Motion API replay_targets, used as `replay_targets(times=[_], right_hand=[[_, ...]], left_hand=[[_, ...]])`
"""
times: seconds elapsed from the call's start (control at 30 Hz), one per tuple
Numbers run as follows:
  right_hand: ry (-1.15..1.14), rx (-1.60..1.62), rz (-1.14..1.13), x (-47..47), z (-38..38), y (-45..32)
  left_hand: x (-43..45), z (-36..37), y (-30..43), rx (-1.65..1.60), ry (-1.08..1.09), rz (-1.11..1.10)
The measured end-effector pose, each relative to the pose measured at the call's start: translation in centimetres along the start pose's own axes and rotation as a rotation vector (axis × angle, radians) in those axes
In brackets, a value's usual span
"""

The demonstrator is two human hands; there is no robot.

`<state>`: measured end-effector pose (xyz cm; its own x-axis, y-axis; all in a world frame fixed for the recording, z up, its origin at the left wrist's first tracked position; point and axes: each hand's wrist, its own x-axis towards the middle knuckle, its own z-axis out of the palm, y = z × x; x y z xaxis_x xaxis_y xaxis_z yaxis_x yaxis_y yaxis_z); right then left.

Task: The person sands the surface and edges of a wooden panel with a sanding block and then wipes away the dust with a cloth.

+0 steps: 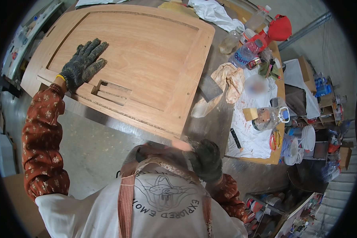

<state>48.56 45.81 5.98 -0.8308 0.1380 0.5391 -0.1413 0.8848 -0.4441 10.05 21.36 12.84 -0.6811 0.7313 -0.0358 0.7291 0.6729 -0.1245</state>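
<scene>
My left hand (84, 64), in a dark grey knitted glove with a yellow cuff edge, lies on a wooden panel (142, 56) with its fingers apart. The panel has a long groove along its borders and rounded corners. Near its front edge is a rectangular cutout (113, 92). My right hand (206, 159), also gloved, is at the panel's near right corner, close to my chest. Motion blurs it. Something pale and pinkish (181, 145) shows at its fingers against the corner; whether it is a bare finger or a held piece cannot be made out.
Right of the panel lie a dark flat block (210, 87) and a stained cloth (230, 78). Plastic bottles (245, 53), a large jug (266, 118), a sponge-like block (250, 114) and scissors (275, 139) crowd the right side. Buckets (308, 138) and shelves stand beyond.
</scene>
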Motion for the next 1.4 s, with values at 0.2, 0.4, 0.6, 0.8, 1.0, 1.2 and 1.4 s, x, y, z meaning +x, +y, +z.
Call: replay_targets(times=[0.2, 0.4, 0.6, 0.8, 1.0, 1.2, 1.4], right_hand=[[-0.069, -0.074, -0.037, 0.1, -0.6, -0.5], [-0.03, -0.185, -0.052, -1.2, 0.9, -0.2], [-0.058, -0.127, 0.077, -0.1, -0.3, -2.2], [-0.028, -0.251, -0.004, -0.2, -1.5, -0.6], [-0.236, -0.278, -0.035, 5.3, -3.5, -3.9], [-0.373, -0.435, -0.159, 9.7, -1.9, -6.5], [-0.361, -1.559, -0.739, 8.9, 1.0, -6.2]], left_hand=[[-0.3, -0.4, 0.3, -0.006, -0.013, -0.016], [-0.2, -0.6, 0.7, -0.001, -0.02, -0.025], [-0.5, -0.7, 0.5, -0.017, -0.025, -0.02], [-0.2, 0.1, 0.3, 0.023, 0.017, 0.004], [-0.2, 0.6, -0.2, 0.026, 0.06, 0.011], [-0.3, 0.1, 0.4, 0.014, 0.04, 0.001], [-0.7, -0.4, 0.2, 0.004, 0.011, -0.012]])
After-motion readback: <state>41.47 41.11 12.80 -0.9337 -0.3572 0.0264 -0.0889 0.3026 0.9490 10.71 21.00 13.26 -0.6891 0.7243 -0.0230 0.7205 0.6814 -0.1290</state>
